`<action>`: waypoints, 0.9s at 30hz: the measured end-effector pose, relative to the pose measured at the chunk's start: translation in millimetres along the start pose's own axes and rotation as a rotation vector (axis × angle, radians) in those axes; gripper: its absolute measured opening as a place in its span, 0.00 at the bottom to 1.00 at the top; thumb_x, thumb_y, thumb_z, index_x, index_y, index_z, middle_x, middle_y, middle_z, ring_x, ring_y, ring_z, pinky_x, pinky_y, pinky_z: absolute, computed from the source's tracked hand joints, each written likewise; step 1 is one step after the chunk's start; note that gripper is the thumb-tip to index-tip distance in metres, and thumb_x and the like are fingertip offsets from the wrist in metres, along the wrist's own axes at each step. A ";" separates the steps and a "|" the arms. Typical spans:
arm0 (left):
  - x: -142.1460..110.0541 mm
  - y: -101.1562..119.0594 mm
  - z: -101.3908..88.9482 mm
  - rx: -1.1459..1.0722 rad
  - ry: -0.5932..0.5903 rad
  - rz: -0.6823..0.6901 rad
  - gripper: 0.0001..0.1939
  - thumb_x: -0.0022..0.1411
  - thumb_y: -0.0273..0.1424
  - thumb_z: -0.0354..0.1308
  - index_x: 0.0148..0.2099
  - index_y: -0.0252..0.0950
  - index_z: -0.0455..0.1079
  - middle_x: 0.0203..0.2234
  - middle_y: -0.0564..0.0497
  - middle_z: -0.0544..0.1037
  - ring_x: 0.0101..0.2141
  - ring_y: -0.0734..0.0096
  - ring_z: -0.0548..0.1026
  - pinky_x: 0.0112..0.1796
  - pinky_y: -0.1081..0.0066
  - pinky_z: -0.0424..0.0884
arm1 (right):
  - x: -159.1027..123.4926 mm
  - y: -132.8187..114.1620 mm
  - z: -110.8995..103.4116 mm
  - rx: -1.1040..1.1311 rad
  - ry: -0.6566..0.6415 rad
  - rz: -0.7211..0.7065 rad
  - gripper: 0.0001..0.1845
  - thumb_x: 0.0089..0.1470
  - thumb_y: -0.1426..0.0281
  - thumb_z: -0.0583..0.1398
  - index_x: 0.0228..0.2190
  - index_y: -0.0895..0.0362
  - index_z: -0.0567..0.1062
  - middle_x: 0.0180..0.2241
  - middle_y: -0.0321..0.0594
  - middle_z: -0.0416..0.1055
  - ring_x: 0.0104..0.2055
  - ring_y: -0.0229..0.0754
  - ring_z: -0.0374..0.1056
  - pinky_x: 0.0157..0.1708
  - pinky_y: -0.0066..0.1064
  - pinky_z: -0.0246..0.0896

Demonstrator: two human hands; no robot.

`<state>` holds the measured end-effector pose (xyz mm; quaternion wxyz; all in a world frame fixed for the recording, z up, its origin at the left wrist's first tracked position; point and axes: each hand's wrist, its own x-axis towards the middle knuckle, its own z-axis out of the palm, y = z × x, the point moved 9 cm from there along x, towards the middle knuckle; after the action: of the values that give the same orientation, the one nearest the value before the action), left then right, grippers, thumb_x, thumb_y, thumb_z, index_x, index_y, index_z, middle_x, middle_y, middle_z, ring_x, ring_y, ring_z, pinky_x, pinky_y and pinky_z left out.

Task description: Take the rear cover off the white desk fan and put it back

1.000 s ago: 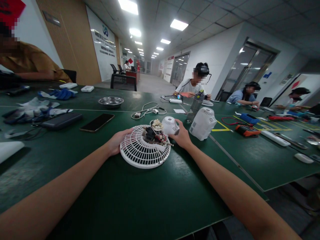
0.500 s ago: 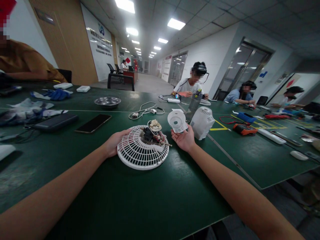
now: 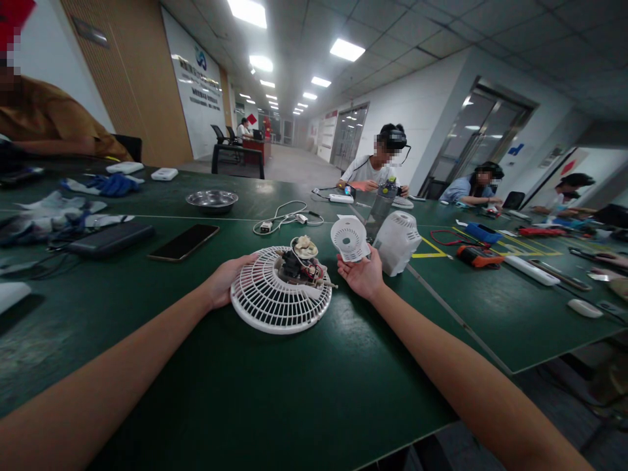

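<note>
My left hand [image 3: 228, 280] grips the left rim of a round white fan grille [image 3: 267, 304] lying on the green table. On top of the grille sits a dark fan motor [image 3: 294, 267] with wires and a cream-coloured part. My right hand [image 3: 362, 273] is turned palm up, its fingers closed around the lower end of a white slotted fan cover [image 3: 349, 237], held just above the table. Right beside that hand stands a white vented housing [image 3: 396, 242]. The fingers of my left hand are partly hidden by the grille's edge.
Beyond the grille lie a white cable [image 3: 279, 219] and a steel bowl [image 3: 212, 201]. A phone [image 3: 184, 242], a black power bank [image 3: 110, 239] and gloves [image 3: 101, 185] are on the left. A bottle [image 3: 381, 208] stands behind the housing. An orange multimeter [image 3: 479, 256] lies right. Several people sit around.
Both hands keep their holds, and the grille and cover stay nearly where they were. The view has shifted very slightly.
</note>
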<state>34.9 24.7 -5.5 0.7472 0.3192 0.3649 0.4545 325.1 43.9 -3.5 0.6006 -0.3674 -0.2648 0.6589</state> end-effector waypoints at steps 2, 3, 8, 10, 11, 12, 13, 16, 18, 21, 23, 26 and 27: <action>1.4 0.0 -2.1 -0.001 0.013 0.004 0.12 0.69 0.23 0.51 0.50 0.26 0.73 0.38 0.37 0.83 0.36 0.62 0.83 0.40 0.66 0.81 | -0.4 0.2 0.9 -0.009 -0.002 0.000 0.26 0.57 0.48 0.49 0.44 0.51 0.71 0.32 0.43 0.77 0.32 0.45 0.73 0.29 0.34 0.68; 2.1 -0.1 -3.5 -0.005 0.022 0.005 0.13 0.69 0.22 0.51 0.50 0.26 0.73 0.38 0.37 0.83 0.36 0.61 0.83 0.40 0.65 0.81 | -0.6 0.1 1.4 -0.011 -0.002 0.000 0.26 0.57 0.48 0.49 0.44 0.52 0.71 0.32 0.43 0.77 0.32 0.45 0.73 0.29 0.34 0.68; 3.7 -0.1 -7.2 -0.003 0.047 0.007 0.13 0.68 0.23 0.51 0.51 0.26 0.73 0.37 0.37 0.83 0.35 0.61 0.83 0.39 0.65 0.81 | -2.2 -0.8 2.5 -0.017 0.003 0.000 0.26 0.57 0.48 0.48 0.44 0.52 0.71 0.32 0.43 0.77 0.31 0.45 0.73 0.28 0.34 0.68; 4.1 -0.4 -6.8 0.010 0.039 0.004 0.13 0.68 0.23 0.52 0.51 0.26 0.73 0.38 0.37 0.82 0.36 0.61 0.83 0.40 0.64 0.81 | -2.7 -1.4 2.9 -0.023 -0.003 -0.004 0.26 0.58 0.48 0.48 0.44 0.52 0.71 0.32 0.42 0.77 0.30 0.45 0.73 0.28 0.34 0.68; 4.6 -0.8 -6.6 0.015 0.035 0.000 0.13 0.68 0.23 0.52 0.51 0.26 0.73 0.39 0.37 0.82 0.36 0.61 0.83 0.41 0.64 0.81 | -2.9 -1.4 3.5 -0.032 -0.008 -0.006 0.26 0.58 0.48 0.48 0.44 0.53 0.71 0.32 0.43 0.77 0.30 0.44 0.73 0.28 0.34 0.68; 5.2 -1.2 -6.6 0.019 0.033 -0.003 0.13 0.68 0.23 0.53 0.51 0.26 0.73 0.39 0.37 0.82 0.37 0.60 0.83 0.41 0.64 0.81 | -3.2 -1.4 4.7 -0.048 -0.016 -0.012 0.26 0.58 0.48 0.48 0.44 0.53 0.71 0.32 0.43 0.77 0.30 0.44 0.73 0.27 0.33 0.68; 6.2 -1.6 -7.0 0.021 0.035 -0.003 0.13 0.68 0.23 0.53 0.51 0.26 0.74 0.40 0.36 0.82 0.37 0.60 0.83 0.41 0.63 0.81 | -3.7 -1.8 6.4 -0.068 -0.022 -0.026 0.26 0.58 0.48 0.48 0.43 0.53 0.71 0.32 0.42 0.76 0.30 0.44 0.73 0.27 0.33 0.68; 9.9 -2.6 -10.8 0.023 0.065 0.006 0.12 0.67 0.23 0.53 0.49 0.25 0.74 0.38 0.35 0.82 0.35 0.60 0.83 0.38 0.64 0.82 | -9.6 -9.7 17.8 -0.128 -0.053 -0.175 0.22 0.57 0.51 0.53 0.47 0.51 0.69 0.35 0.39 0.76 0.30 0.43 0.73 0.25 0.32 0.67; 12.1 -3.4 -13.6 0.029 0.089 0.019 0.11 0.66 0.22 0.56 0.48 0.25 0.75 0.36 0.36 0.82 0.34 0.59 0.83 0.37 0.64 0.82 | -21.1 -19.5 31.7 -0.180 -0.095 -0.353 0.25 0.55 0.55 0.59 0.53 0.45 0.64 0.41 0.35 0.75 0.33 0.42 0.73 0.26 0.31 0.68; 13.4 -3.0 -15.0 0.076 0.103 0.062 0.09 0.63 0.22 0.59 0.46 0.25 0.75 0.36 0.36 0.83 0.34 0.59 0.83 0.37 0.64 0.81 | -45.5 -24.1 58.8 -0.399 -0.188 -0.554 0.37 0.52 0.60 0.65 0.60 0.41 0.57 0.46 0.35 0.73 0.39 0.43 0.72 0.36 0.37 0.72; 13.5 -2.5 -13.6 0.138 0.093 0.097 0.08 0.63 0.23 0.61 0.44 0.25 0.76 0.37 0.36 0.83 0.34 0.60 0.83 0.38 0.66 0.81 | -59.5 -20.6 74.4 -0.600 -0.242 -0.618 0.42 0.51 0.62 0.67 0.62 0.42 0.55 0.45 0.37 0.73 0.42 0.44 0.71 0.45 0.43 0.71; 12.6 2.8 -14.3 0.272 0.119 0.183 0.11 0.62 0.29 0.63 0.45 0.27 0.76 0.40 0.36 0.82 0.38 0.59 0.82 0.42 0.64 0.79 | -74.4 -16.7 90.5 -0.882 -0.318 -0.714 0.44 0.49 0.63 0.69 0.63 0.44 0.57 0.48 0.40 0.72 0.46 0.48 0.70 0.52 0.50 0.67; 11.0 8.0 -15.7 0.344 0.152 0.237 0.13 0.61 0.30 0.64 0.47 0.29 0.76 0.43 0.37 0.81 0.42 0.58 0.81 0.45 0.62 0.77 | -77.5 -16.2 94.1 -0.959 -0.343 -0.747 0.43 0.49 0.64 0.69 0.62 0.44 0.59 0.50 0.42 0.71 0.48 0.49 0.70 0.53 0.51 0.66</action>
<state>21.7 40.1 -10.2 0.5935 0.4477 0.4521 0.4929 260.0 -21.6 77.7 0.5076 -0.3676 -0.7337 0.2624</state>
